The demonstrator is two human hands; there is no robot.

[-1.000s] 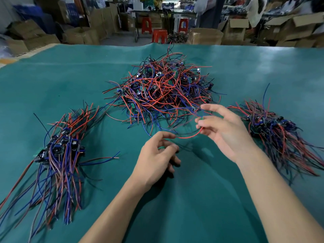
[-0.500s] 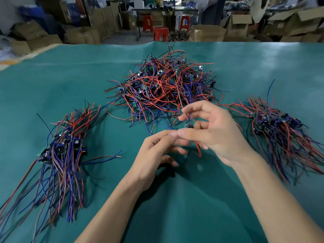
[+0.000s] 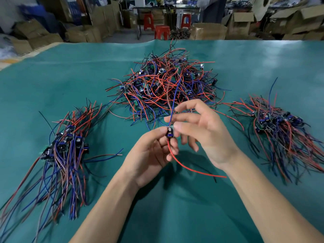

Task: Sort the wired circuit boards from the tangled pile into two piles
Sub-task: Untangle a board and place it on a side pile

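Both hands, left hand and right hand, pinch one circuit board (three piles lie around).

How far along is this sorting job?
Partly done. Two sorted piles already lie on the green table: the left pile and the right pile. One board is held between the left hand and right hand. The tangled pile remains large.

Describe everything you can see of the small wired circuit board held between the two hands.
The small dark circuit board carries a blue part and a small cylindrical component. A red wire curves down from it; blue and reddish wires rise toward the tangled pile. It is held upright above the teal cloth, pinched by left hand and right hand.
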